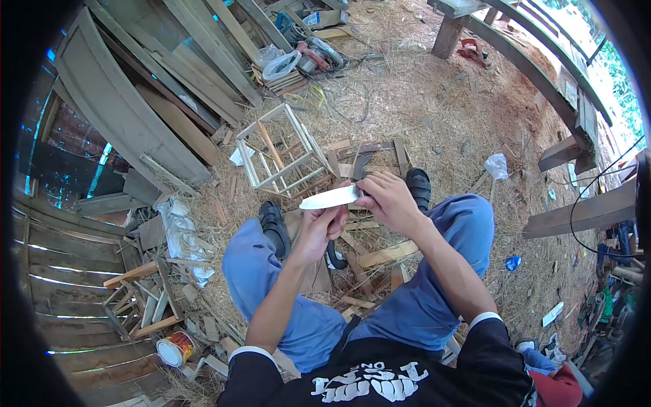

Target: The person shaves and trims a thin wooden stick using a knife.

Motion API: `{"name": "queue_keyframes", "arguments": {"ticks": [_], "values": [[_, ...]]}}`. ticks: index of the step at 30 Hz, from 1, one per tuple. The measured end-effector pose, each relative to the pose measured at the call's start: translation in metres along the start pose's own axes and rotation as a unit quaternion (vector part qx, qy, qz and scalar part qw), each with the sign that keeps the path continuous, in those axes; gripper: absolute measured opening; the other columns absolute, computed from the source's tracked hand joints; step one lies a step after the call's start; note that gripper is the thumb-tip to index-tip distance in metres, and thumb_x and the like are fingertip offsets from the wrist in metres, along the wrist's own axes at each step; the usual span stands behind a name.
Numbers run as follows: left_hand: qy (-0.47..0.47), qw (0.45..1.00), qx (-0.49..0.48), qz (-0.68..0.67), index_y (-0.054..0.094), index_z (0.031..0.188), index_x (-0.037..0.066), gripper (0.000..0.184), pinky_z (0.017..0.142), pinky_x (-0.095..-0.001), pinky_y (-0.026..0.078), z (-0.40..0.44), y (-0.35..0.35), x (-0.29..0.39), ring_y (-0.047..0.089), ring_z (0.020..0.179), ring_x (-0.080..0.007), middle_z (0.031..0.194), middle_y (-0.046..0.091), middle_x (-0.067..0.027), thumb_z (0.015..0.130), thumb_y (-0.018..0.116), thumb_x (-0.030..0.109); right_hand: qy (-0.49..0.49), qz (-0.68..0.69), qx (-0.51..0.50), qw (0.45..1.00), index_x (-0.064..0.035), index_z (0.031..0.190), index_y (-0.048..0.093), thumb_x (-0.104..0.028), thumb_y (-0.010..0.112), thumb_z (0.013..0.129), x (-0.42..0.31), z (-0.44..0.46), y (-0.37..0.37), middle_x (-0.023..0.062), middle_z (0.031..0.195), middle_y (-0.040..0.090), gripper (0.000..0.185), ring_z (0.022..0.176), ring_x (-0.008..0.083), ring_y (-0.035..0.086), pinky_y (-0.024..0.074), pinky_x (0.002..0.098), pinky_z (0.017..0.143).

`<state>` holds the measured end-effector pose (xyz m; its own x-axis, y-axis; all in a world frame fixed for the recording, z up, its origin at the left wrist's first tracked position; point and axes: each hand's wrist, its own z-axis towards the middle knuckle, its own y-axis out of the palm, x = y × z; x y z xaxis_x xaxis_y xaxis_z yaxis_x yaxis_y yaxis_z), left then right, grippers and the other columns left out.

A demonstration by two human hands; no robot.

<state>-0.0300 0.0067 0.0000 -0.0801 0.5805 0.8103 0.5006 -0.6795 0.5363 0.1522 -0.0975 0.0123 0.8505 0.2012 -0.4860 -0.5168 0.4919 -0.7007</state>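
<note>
A pale, flat, elongated piece (329,198) with a rounded left end is held above the ground between my knees. My left hand (320,227) grips it from below, with the fingers closed around its underside. At its right end my right hand (388,198) is closed, thumb and fingers pressed together near the edge. Whether the right fingers also hold a small tool there is too small to tell. Just beyond my hands stands a small frame of thin wooden bars (288,163).
Wood scraps (390,255) lie between my sandalled feet. Boards (129,102) lean at the left, above a paint bucket (175,349). A wooden bench (522,57) stands at the upper right. Plastic bags (281,66) and power tools (315,55) lie at the top.
</note>
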Motion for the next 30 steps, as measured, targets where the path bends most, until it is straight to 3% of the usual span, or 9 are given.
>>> {"name": "queue_keyframes", "arguments": {"ticks": [7, 10, 16, 22, 25, 28, 30], "values": [[-0.06, 0.998, 0.009, -0.011, 0.055, 0.138, 0.007, 0.036, 0.045, -0.0197, 0.021, -0.008, -0.001, 0.004, 0.029, 0.052, -0.0018, 0.073, 0.047, 0.0034, 0.104, 0.053, 0.018, -0.047, -0.068, -0.005, 0.997, -0.005, 0.098, 0.06, -0.038, 0.066, 0.085, 0.002, 0.002, -0.015, 0.0082, 0.083, 0.056, 0.036, 0.08, 0.0284, 0.056, 0.0431, 0.0388, 0.073], [-0.023, 0.999, -0.033, 0.002, 0.06, 0.116, 0.007, 0.02, 0.046, -0.0202, 0.023, -0.009, 0.003, 0.003, 0.03, 0.053, -0.0025, 0.072, 0.047, 0.0023, 0.104, 0.055, 0.023, -0.036, -0.097, -0.003, 0.995, -0.0052, 0.097, 0.061, -0.039, 0.066, 0.084, 0.007, 0.003, -0.024, 0.0069, 0.081, 0.055, 0.037, 0.077, 0.027, 0.055, 0.0415, 0.0381, 0.071], [0.022, 0.998, -0.028, 0.048, 0.062, 0.11, 0.008, 0.017, 0.046, -0.0199, 0.023, -0.008, 0.004, 0.007, 0.03, 0.053, -0.0027, 0.071, 0.045, 0.0028, 0.103, 0.056, 0.023, -0.017, -0.1, 0.005, 0.995, -0.0083, 0.092, 0.058, -0.04, 0.066, 0.086, 0.007, 0.005, -0.024, 0.0051, 0.082, 0.054, 0.033, 0.079, 0.0247, 0.055, 0.0422, 0.0369, 0.072], [-0.036, 0.998, -0.051, -0.019, 0.061, 0.105, 0.007, 0.018, 0.047, -0.0196, 0.023, -0.012, -0.002, 0.005, 0.032, 0.055, -0.0026, 0.07, 0.043, 0.0034, 0.103, 0.056, 0.024, -0.035, -0.091, 0.012, 0.995, -0.0075, 0.094, 0.059, -0.04, 0.066, 0.084, 0.005, 0.004, -0.028, 0.005, 0.083, 0.054, 0.035, 0.079, 0.025, 0.055, 0.0428, 0.0371, 0.072], [-0.032, 0.997, -0.066, -0.004, 0.063, 0.117, 0.007, 0.023, 0.048, -0.0193, 0.024, -0.014, -0.001, 0.006, 0.033, 0.056, -0.0026, 0.071, 0.045, 0.0034, 0.104, 0.055, 0.023, -0.042, -0.083, 0.021, 0.995, -0.0058, 0.095, 0.06, -0.033, 0.067, 0.087, 0.002, 0.005, -0.033, 0.0076, 0.081, 0.056, 0.029, 0.079, 0.0277, 0.056, 0.0437, 0.0391, 0.071], [-0.05, 0.99, -0.07, 0.11, 0.059, 0.134, 0.008, 0.033, 0.049, -0.0193, 0.026, -0.024, 0.012, 0.013, 0.034, 0.058, -0.0028, 0.073, 0.046, 0.0034, 0.104, 0.054, 0.022, 0.07, -0.067, 0.161, 0.982, -0.0033, 0.094, 0.06, -0.024, 0.066, 0.09, 0.016, 0.004, -0.039, 0.0115, 0.079, 0.057, 0.022, 0.078, 0.0317, 0.058, 0.0448, 0.0418, 0.07], [-0.029, 0.987, -0.115, 0.105, 0.055, 0.14, 0.009, 0.038, 0.049, -0.0193, 0.027, -0.022, 0.014, -0.004, 0.035, 0.059, -0.0029, 0.073, 0.047, 0.0035, 0.104, 0.054, 0.021, 0.122, -0.088, 0.213, 0.965, -0.0014, 0.093, 0.061, -0.024, 0.059, 0.097, 0.035, 0.007, -0.056, 0.0147, 0.076, 0.057, 0.023, 0.074, 0.035, 0.059, 0.0443, 0.0431, 0.067]]}}
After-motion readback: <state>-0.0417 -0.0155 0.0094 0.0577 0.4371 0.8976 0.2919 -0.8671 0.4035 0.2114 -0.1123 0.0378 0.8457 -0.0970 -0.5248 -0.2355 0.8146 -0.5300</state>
